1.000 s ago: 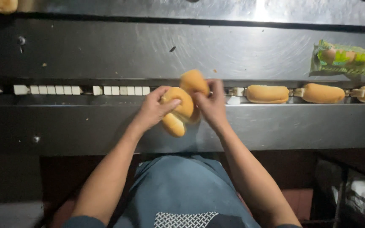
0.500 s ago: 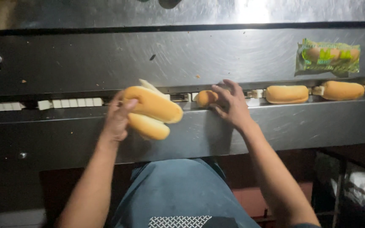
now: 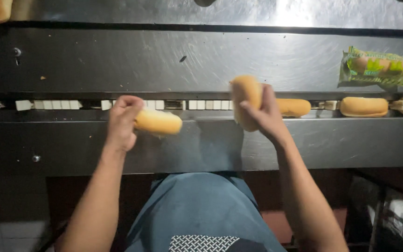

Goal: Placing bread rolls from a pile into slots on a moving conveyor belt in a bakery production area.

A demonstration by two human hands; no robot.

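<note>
Left hand gripping long bun, bun sticking out rightward above steel ledge. Right hand clutching second bun upright, just beside conveyor track. More buns riding track at right.

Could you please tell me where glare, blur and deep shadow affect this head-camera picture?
Head view: glare whitens the steel surface at the top; the bun in the left hand is slightly motion-blurred, as is the bun in the right hand; the lower corners sink into dark shadow.
</note>
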